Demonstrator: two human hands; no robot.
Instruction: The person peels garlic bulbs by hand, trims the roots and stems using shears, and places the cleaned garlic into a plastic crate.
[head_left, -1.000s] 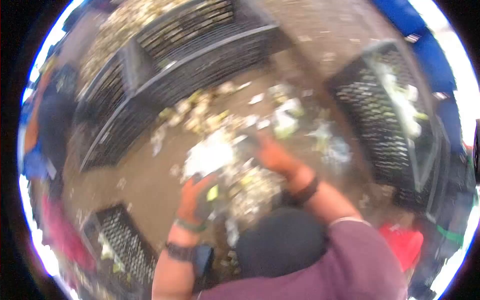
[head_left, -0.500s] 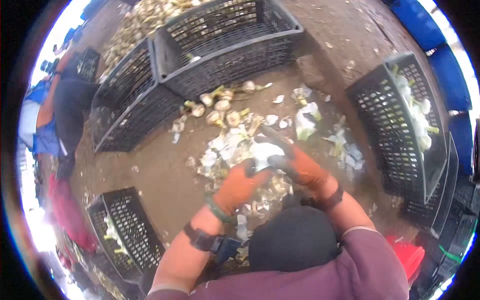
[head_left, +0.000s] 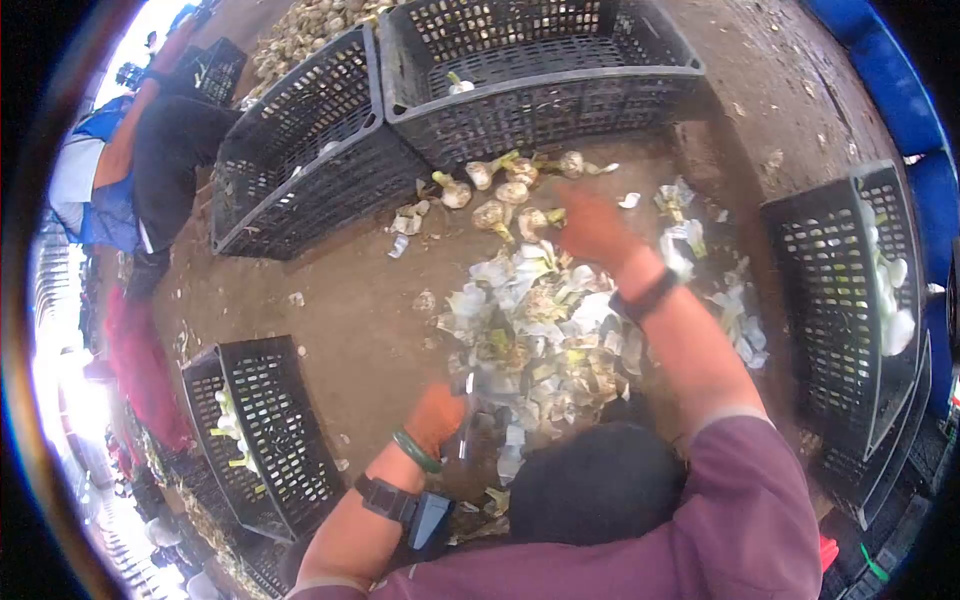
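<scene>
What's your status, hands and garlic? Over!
Right hand beside a garlic bulb, hold unclear. Left hand holding a thin shiny tool, blurred. Loose garlic skins heaped between hands; bulb's near side looks unblocked. Over.

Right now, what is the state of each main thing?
Wide black plastic crate, top: open, pale bulb inside
Black plastic crate, right: holds white bulbs
Black plastic crate, lower left: holds white bulbs
Brownish garlic bulbs: loose on ground
Thin white garlic skins: loosely heaped
Left hand: blurred, grip unclear
Right hand: blurred, beside bulbs
</scene>
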